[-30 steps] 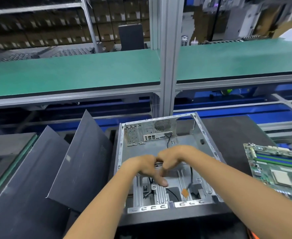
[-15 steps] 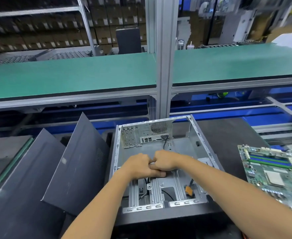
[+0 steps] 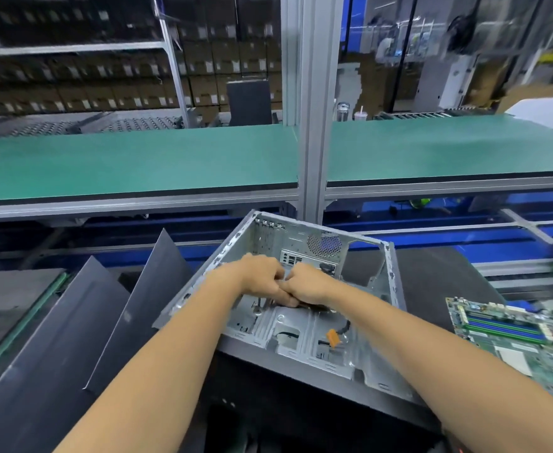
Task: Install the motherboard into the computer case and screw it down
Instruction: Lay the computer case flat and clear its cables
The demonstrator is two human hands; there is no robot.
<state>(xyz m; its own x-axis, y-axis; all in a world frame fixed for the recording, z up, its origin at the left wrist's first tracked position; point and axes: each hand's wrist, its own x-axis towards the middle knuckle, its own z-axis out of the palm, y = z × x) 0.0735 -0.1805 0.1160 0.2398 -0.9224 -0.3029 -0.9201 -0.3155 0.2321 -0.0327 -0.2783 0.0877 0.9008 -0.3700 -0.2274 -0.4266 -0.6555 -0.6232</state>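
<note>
Closest to the person, two bare arms reached forward into the open grey metal computer case (image 3: 304, 338). The case sat on a dark worktop (image 3: 432, 273), turned at a slant, with its open side facing up. Its near wall hung over a dark gap below.

Inside the case, an orange plug (image 3: 332, 337) on a black wire lay on the metal floor, near the front.

A bit farther in, the left hand (image 3: 262, 277) and the right hand (image 3: 311, 286) met in the middle of the case, knuckles touching. The fingers of both hands were curled tight. Something thin and dark, maybe wires, poked out under them, but I could not tell if either hand was gripping it.

To the right, the green motherboard (image 3: 513, 335) with blue and green slots lay flat on the worktop, outside the case and well apart from the hands.

To the left, two dark flat panels (image 3: 111, 322) leaned at a slant beside the case.

At the back wall of the case were a round fan grille (image 3: 324, 244) and a silver port plate (image 3: 291, 257).

Beyond that ran a long green-topped shelf (image 3: 137, 161), split by a grey metal post (image 3: 314, 109). Far behind it stood racks of brown boxes (image 3: 105, 83), all blurry.
</note>
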